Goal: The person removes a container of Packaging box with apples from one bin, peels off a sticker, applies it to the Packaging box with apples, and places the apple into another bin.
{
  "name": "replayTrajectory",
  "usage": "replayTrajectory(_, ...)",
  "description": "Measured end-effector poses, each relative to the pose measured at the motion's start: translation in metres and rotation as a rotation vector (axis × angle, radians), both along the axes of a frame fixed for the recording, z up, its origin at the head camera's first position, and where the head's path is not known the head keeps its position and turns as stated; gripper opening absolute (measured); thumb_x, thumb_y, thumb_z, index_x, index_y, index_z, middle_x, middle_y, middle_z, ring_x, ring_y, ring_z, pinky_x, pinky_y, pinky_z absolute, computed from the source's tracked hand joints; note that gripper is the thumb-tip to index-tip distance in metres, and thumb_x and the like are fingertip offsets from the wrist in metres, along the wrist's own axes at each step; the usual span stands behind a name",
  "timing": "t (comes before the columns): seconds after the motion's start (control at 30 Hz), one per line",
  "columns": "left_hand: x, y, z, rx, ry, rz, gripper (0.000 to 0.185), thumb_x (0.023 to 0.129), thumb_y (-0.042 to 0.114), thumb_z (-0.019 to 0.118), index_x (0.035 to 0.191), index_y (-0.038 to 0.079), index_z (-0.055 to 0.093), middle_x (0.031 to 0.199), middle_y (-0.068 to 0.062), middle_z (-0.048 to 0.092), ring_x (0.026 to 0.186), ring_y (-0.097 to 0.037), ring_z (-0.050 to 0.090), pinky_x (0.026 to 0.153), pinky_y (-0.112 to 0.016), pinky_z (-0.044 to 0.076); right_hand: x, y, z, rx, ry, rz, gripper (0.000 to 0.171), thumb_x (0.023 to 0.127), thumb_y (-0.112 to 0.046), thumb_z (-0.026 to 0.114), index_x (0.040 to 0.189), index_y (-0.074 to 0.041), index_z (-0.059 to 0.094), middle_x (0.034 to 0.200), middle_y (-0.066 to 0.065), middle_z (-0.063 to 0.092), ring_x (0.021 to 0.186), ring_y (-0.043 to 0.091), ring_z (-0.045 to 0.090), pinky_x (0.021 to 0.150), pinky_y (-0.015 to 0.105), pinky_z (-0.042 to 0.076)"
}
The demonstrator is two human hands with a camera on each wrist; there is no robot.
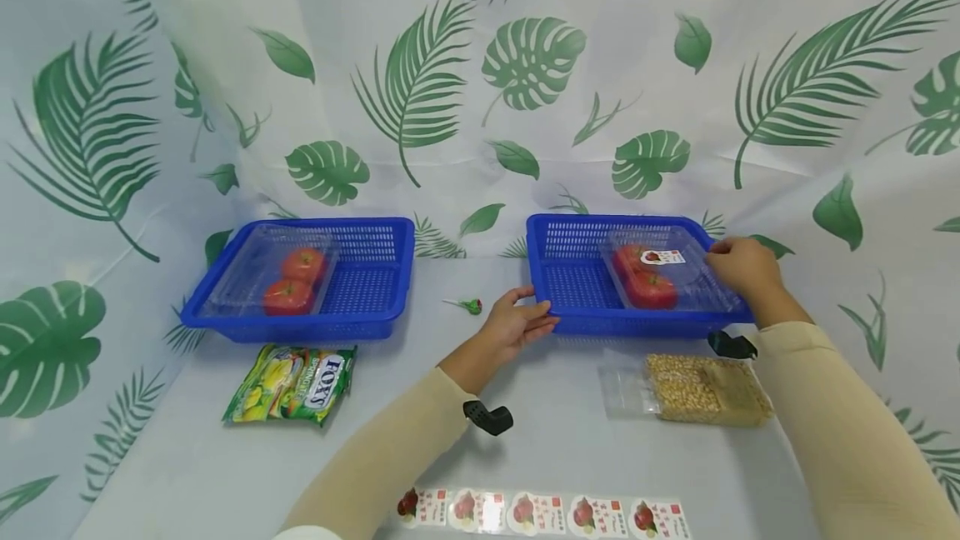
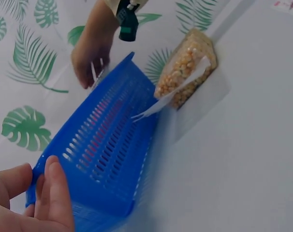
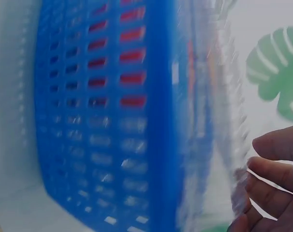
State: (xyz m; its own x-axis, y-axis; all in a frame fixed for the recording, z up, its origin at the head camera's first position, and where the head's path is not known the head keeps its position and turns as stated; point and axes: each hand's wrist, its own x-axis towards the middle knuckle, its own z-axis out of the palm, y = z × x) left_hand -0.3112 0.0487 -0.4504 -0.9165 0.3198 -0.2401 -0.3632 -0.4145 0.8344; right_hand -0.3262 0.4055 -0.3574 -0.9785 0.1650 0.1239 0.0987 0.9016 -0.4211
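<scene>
**Both hands at the right-hand basket**

My left hand reaches forward with the forearm low over the table, thumb and fingers curled round the front left corner of the right blue basket. My right hand comes in from the far side, wrist bent, fingertips pinching the edge of the clear tomato tray that lies in the basket's right half, with a sticker on its lid.

The basket's left half is bare mesh. In front of it lies a bag of corn kernels, just beside the front wall; a small lollipop sits in the gap between this basket and the left blue basket, which holds its own tray of tomatoes. A Fox's candy bag lies before that one, and a strip of stickers near the table's front edge.

The left wrist view shows the basket's front wall from outside and my thumb against its corner. The right wrist view is blurred; it shows my fingertips at the clear plastic rim
</scene>
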Motion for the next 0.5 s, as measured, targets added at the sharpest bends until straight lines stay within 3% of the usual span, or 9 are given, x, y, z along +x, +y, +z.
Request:
replayTrajectory(0.2,0.004,-0.022,0.009,-0.134,0.050,-0.087,0.043,0.093,0.003,0.063,0.134,0.004,0.050,0.112,-0.026,0.065,0.086,-0.028,0.070,0.077,-0.038,0.057,-0.005,-0.031,0.009,-0.010,0.057,0.106,0.046,0.099,-0.030,0.051,0.119,0.011,0.057,0.114,0.033,0.057,0.102,0.050,0.053,0.083,0.063,0.044)
replayTrajectory(0.33,0.011,-0.047,0.018,-0.280,0.126,-0.180,0.041,0.096,0.014,0.062,0.135,0.007,0.050,0.115,-0.024,0.063,0.091,-0.030,0.069,0.077,-0.039,0.057,-0.010,-0.052,0.011,0.040,0.036,0.185,0.045,0.099,-0.031,0.052,0.119,0.009,0.059,0.114,0.030,0.060,0.102,0.047,0.055,0.082,0.061,0.046)
replayTrajectory(0.5,0.020,-0.086,0.026,-0.404,0.248,-0.239,0.041,0.096,0.023,0.064,0.132,0.009,0.052,0.112,-0.023,0.064,0.089,-0.030,0.070,0.076,-0.040,0.058,-0.014,-0.086,0.010,0.070,-0.003,0.281,0.042,0.098,-0.030,0.055,0.119,0.006,0.061,0.112,0.026,0.063,0.103,0.044,0.056,0.086,0.059,0.045)
